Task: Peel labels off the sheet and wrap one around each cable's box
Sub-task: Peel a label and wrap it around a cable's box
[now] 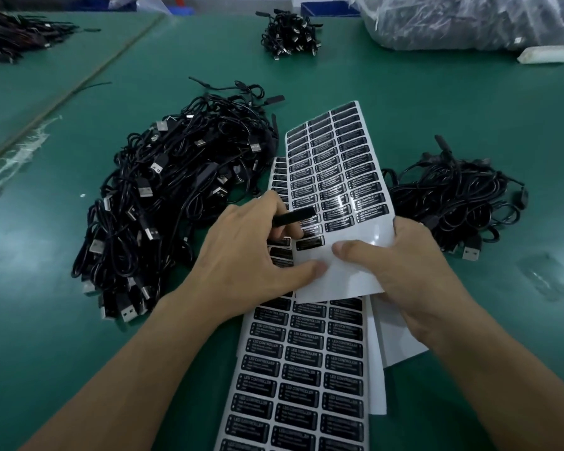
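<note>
A white label sheet (336, 167) with rows of black "LED CONTROLLER" labels is lifted off the table, its lower part bare of labels. My right hand (401, 271) grips its bottom right corner, thumb on top. My left hand (248, 252) holds a slim black cable box (295, 216) between its fingers, pressed over the sheet's left edge, with the thumb resting on the bare paper. One lone label (310, 243) sits just under the box. More full label sheets (293, 379) lie flat beneath my hands.
A big heap of black USB cables (173, 196) lies left of the sheets and a smaller heap (459, 200) to the right. A cable bundle (290, 35) and clear plastic bags (469, 21) sit at the far edge of the green table (437, 109).
</note>
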### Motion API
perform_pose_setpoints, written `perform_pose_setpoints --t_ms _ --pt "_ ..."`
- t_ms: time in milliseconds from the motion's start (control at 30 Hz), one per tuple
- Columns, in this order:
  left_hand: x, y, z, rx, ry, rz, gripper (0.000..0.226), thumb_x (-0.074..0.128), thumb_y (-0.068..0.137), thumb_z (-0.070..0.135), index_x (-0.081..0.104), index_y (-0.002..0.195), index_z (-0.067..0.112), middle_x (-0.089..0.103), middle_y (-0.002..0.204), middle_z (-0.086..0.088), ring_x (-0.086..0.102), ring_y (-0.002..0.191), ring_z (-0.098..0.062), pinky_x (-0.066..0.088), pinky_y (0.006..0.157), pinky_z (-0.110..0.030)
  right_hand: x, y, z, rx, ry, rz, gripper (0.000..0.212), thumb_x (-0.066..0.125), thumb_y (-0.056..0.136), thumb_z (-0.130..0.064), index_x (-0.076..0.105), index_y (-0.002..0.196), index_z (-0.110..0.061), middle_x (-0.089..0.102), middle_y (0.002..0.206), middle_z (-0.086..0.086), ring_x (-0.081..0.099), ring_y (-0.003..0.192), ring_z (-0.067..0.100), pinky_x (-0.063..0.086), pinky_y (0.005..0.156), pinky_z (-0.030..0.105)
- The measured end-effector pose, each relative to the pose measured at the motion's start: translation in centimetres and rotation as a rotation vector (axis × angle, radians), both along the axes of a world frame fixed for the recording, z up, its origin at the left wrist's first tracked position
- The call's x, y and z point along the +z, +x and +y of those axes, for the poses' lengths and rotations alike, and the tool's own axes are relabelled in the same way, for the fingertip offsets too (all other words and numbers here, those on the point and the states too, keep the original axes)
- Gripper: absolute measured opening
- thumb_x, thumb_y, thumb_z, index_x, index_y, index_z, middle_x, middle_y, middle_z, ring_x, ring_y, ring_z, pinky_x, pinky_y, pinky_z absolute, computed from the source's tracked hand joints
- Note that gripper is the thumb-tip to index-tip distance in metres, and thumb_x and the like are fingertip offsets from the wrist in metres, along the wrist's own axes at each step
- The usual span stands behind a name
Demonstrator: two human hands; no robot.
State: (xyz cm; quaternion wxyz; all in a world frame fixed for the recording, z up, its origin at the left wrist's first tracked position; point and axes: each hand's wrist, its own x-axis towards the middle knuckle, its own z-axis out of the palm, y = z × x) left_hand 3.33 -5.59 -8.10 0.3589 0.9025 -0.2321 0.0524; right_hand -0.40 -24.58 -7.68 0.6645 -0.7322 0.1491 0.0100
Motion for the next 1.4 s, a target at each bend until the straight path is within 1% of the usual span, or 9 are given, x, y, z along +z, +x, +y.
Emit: perform_pose_setpoints --t_ms 167,267,400,567,700,833,1000,1233,1400 --pt "0.0 -0.4 -0.7 -0.008 -0.091 -0.003 0.04 0.069 0.067 0.063 0.053 0.086 0.032 0.062 0.09 0.027 0.06 0.082 -0.007 0.051 0.071 -0.031 0.0 -0.1 0.2 -0.003 0.029 -0.021 0.022 0.082 0.078 -0.006 0.066 0.084 -0.019 0.075 0.07 -0.008 0.072 0.063 0.012 0.058 0.056 0.028" --pt "0.0 -0.5 -1.0 -0.018 -0.109 -0.007 0.039 0.071 0.069 0.062 0.048 0.083 0.034 0.066 0.092 0.023 0.065 0.081 -0.006 0.054 0.069 -0.037 -0.1 -0.2 0.3 0.007 0.042 -0.028 0.019 0.078 0.081 -0.004 0.065 0.083 -0.018 0.073 0.067 -0.008 0.071 0.06 0.01 0.055 0.052 0.022" --pt "-0.1 -0.6 -1.3 -0.021 -0.129 -0.009 0.038 0.077 0.07 0.054 0.047 0.081 0.034 0.068 0.089 0.024 0.067 0.078 -0.004 0.054 0.064 -0.034 -0.3 -0.3 0.4 0.01 0.047 -0.044 0.022 0.076 0.082 -0.003 0.066 0.087 -0.022 0.074 0.072 -0.011 0.071 0.064 0.007 0.054 0.053 0.019" --pt "-0.5 -0.7 -1.6 -0.002 -0.204 0.025 0.042 0.08 0.071 0.051 0.052 0.084 0.023 0.069 0.085 0.024 0.068 0.076 -0.003 0.056 0.063 -0.031 -0.4 -0.2 0.6 0.009 0.019 -0.035 0.024 0.076 0.082 -0.005 0.069 0.096 -0.023 0.077 0.084 -0.008 0.074 0.076 0.011 0.061 0.067 0.03" --pt "-0.6 -0.6 -1.7 0.01 -0.241 0.018 0.044 0.083 0.072 0.039 0.04 0.075 0.039 0.072 0.082 0.023 0.069 0.074 -0.002 0.055 0.062 -0.026 -0.3 -0.1 0.6 0.024 0.015 -0.031 0.022 0.074 0.083 -0.004 0.071 0.096 -0.022 0.077 0.085 -0.006 0.074 0.077 0.013 0.062 0.07 0.035" --pt "-0.5 -0.3 -1.7 0.008 -0.258 0.03 0.046 0.079 0.073 0.032 0.039 0.069 0.053 0.073 0.08 0.023 0.07 0.072 -0.001 0.057 0.065 -0.023 -0.4 0.0 0.6 0.046 0.016 -0.024 0.022 0.074 0.084 -0.003 0.07 0.098 -0.021 0.077 0.085 -0.005 0.075 0.078 0.013 0.061 0.072 0.037" --pt "-0.5 -0.3 -1.8 0.017 -0.252 0.007 0.046 0.079 0.075 0.03 0.041 0.067 0.055 0.072 0.076 0.024 0.069 0.068 -0.001 0.06 0.061 -0.031 -0.5 0.0 0.6 0.063 -0.018 -0.025 0.021 0.073 0.084 -0.003 0.072 0.096 -0.02 0.078 0.088 -0.003 0.075 0.084 0.019 0.06 0.083 0.048" --pt "-0.5 -0.3 -2.0 0.061 -0.235 0.004 0.037 0.072 0.074 0.033 0.041 0.066 0.053 0.071 0.073 0.024 0.066 0.066 -0.003 0.058 0.061 -0.039 -0.4 -0.1 0.8 0.08 -0.03 -0.047 0.024 0.071 0.084 0.002 0.072 0.097 -0.019 0.078 0.089 -0.002 0.075 0.084 0.018 0.061 0.083 0.05" --pt "-0.9 -0.2 -2.1 0.087 -0.281 0.004 0.041 0.071 0.076 0.024 0.039 0.064 0.047 0.072 0.072 0.016 0.064 0.064 -0.006 0.052 0.056 -0.021 -0.7 0.0 0.8 0.023 -0.048 -0.064 0.029 0.075 0.078 -0.005 0.066 0.101 -0.02 0.076 0.091 0.0 0.073 0.085 0.021 0.059 0.083 0.054"
